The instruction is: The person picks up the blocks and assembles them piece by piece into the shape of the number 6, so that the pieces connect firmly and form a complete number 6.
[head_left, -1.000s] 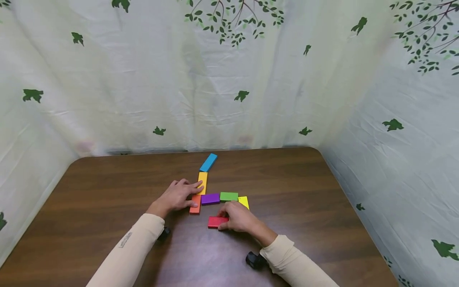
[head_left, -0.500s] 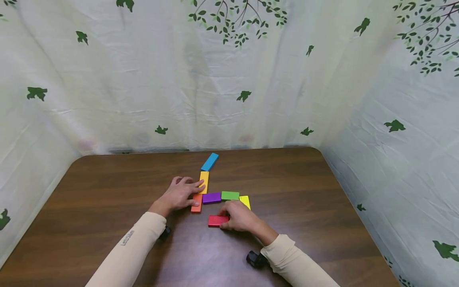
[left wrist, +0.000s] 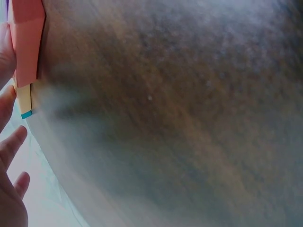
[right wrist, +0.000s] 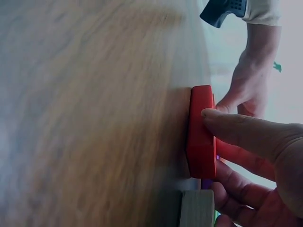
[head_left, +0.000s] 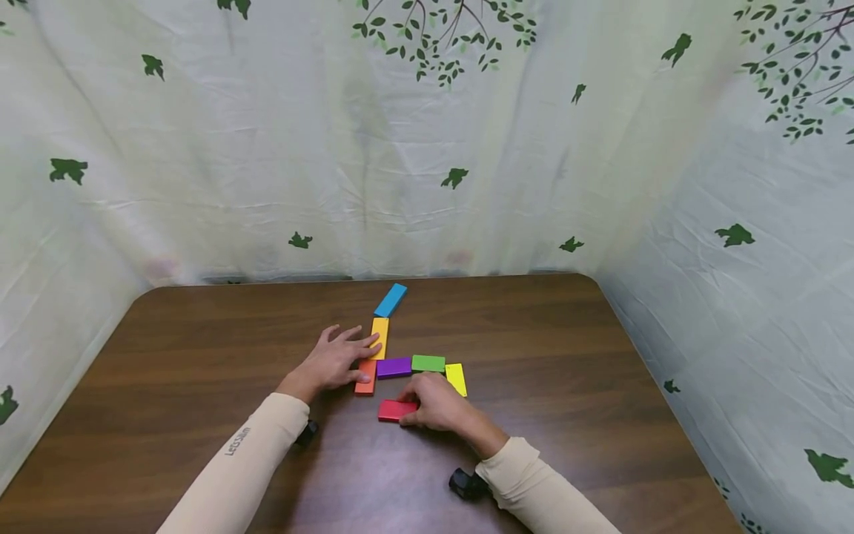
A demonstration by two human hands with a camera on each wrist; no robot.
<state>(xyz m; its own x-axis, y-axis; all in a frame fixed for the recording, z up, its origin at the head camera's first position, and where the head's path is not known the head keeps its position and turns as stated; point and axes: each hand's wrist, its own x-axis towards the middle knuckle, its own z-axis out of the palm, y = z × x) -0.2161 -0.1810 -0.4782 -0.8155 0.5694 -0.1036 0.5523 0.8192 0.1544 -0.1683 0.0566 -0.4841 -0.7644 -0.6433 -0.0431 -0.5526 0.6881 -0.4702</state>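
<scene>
My right hand (head_left: pixel 437 404) pinches a flat red block (head_left: pixel 396 410) between thumb and fingers, low over the table or on it; the right wrist view shows the thumb on one long face of the red block (right wrist: pixel 201 137). My left hand (head_left: pixel 333 362) lies with fingers spread, its thumb on an orange block (head_left: pixel 364 387) and a fingertip on an amber block (head_left: pixel 380 326). A blue block (head_left: pixel 390 300) touches the amber one's far end at a slant. From the orange block, a purple block (head_left: pixel 394 367), a green block (head_left: pixel 428 363) and a yellow block (head_left: pixel 457 379) run rightward.
Beside the red block, the right wrist view shows a greyish block (right wrist: pixel 197 208), which the right hand hides in the head view. A brown wooden table (head_left: pixel 567 371) carries everything. A pale leaf-print curtain (head_left: pixel 300 148) stands behind and along both sides.
My right hand has slid slightly left with the red block, uncovering more of the yellow block. The left hand stays in place, its far fingers a little more spread.
</scene>
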